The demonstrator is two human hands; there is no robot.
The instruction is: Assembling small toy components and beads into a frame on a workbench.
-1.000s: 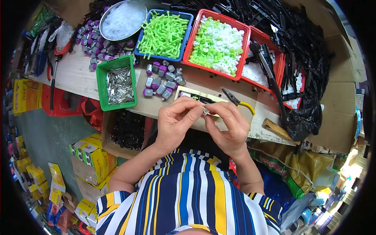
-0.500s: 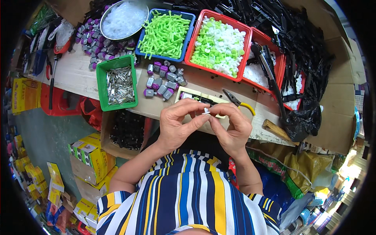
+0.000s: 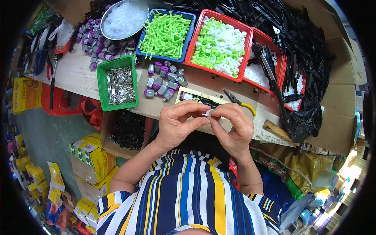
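Observation:
A small white plastic part (image 3: 207, 113) is pinched between the fingertips of both hands, near the table's front edge. My left hand (image 3: 175, 124) is closed on its left side, thumb and forefinger nearly straight. My right hand (image 3: 234, 126) grips it from the right, with thumb and forefinger bent together. Fingers cover much of the part. Just beyond my hands lies a cream holder (image 3: 200, 96) carrying a purple-and-grey motor and a black piece. Beside it on the right rest pliers (image 3: 247, 107) with yellow handles.
Across the table stand a green bin (image 3: 136, 87) of metal pins, a blue tray (image 3: 193, 23) of green sticks, and a red tray (image 3: 248, 37) of green and white caps. Small motors (image 3: 161, 81) lie in a cluster. Black parts (image 3: 313, 58) are heaped at right, near a wooden block (image 3: 277, 130).
The white part has turned between my fingertips and shows a different side. Both hands stay in nearly the same place, with the right fingers slightly shifted.

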